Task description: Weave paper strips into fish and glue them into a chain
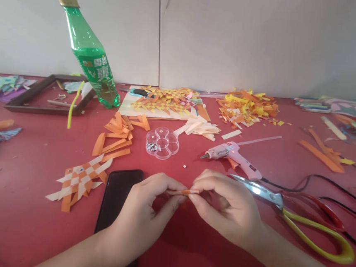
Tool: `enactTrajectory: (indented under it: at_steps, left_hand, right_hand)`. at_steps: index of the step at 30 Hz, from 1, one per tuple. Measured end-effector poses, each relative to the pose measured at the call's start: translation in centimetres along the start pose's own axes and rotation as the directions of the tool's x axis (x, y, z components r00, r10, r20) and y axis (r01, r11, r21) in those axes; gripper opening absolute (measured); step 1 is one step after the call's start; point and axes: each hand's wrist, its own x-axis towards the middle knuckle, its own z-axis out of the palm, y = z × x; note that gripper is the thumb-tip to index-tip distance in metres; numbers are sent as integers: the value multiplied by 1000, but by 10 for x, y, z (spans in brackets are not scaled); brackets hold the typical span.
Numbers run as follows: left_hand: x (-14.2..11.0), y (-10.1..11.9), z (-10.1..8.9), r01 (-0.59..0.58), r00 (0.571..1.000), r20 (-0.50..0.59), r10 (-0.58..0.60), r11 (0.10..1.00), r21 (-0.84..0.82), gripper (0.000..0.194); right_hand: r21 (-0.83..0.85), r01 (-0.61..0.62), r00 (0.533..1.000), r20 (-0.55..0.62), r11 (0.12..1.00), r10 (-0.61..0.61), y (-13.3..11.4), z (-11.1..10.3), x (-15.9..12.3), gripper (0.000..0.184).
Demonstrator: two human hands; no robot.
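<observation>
Between my two hands is a narrow piece of folded orange and pale paper strips, seen nearly edge on. My left hand pinches its left end between thumb and fingers. At the other end, the thumb and fingers of my right hand are closed on the paper. A black phone lies partly beneath my left wrist. Left of it rests a woven orange and cream paper fish with small stick-on eyes. A clear flower-shaped tray holding tiny black-and-white eyes sits beyond my hands, near one small white disc.
A pink glue gun and large scissors lie to the right, with black cords behind. Orange strips, cream strips and yellow-orange scraps are spread farther back. A green bottle stands by a dark frame.
</observation>
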Motion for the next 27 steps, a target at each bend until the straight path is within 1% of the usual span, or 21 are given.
enactTrajectory:
  at_steps: [5,6,8,10,11,13,14,16,19,21,24,25,26,27]
  left_hand:
    - [-1,-1,0,21,1000,6,-20,999,-40,9]
    - [-1,-2,0,34,999,6,-33,997,-74,9]
    - [-2,-2,0,95,995,24,-92,975,-201,7]
    - [-2,-2,0,198,980,73,-185,912,-359,8]
    - [-2,-2,0,248,969,107,-224,870,-426,12]
    - [-1,-1,-1,315,949,170,-266,800,-511,21]
    - [0,-1,-1,335,942,194,-272,774,-538,24]
    - [2,0,-1,363,932,229,-282,736,-571,27]
    - [6,1,0,391,920,253,-299,693,-605,29]
    - [7,2,0,400,916,260,-305,672,-623,32]
    - [3,0,-2,406,911,220,-348,676,-615,34]
    - [1,-1,-4,389,918,188,-350,698,-601,32]
    - [-1,-2,-5,351,933,147,-329,736,-579,30]
    - [-3,-2,-7,287,955,102,-278,786,-547,29]
  right_hand:
    - [13,-6,1000,5,1000,6,0,-1,0,8]
    - [20,-10,1000,15,1000,9,0,-2,0,7]
    - [60,-24,999,43,998,22,1,-3,-1,6]
    - [114,-56,998,40,992,52,2,-4,-3,14]
    - [128,-73,997,20,989,71,3,-5,-5,18]
    - [118,-79,995,-46,990,85,6,-4,-7,24]
    - [91,-72,995,-68,993,78,7,-4,-7,27]
    - [30,-26,997,-71,999,28,8,-4,-7,26]
    - [-27,55,998,-20,998,-56,9,-6,-5,21]
    - [-42,110,994,4,993,-109,9,-7,-4,23]
    - [-78,162,987,9,984,-162,9,-9,-3,25]
    - [-89,159,987,1,983,-160,8,-9,-4,25]
    - [-96,148,989,-9,984,-149,7,-10,-4,24]
    - [-97,128,991,-19,987,-131,7,-10,-4,23]
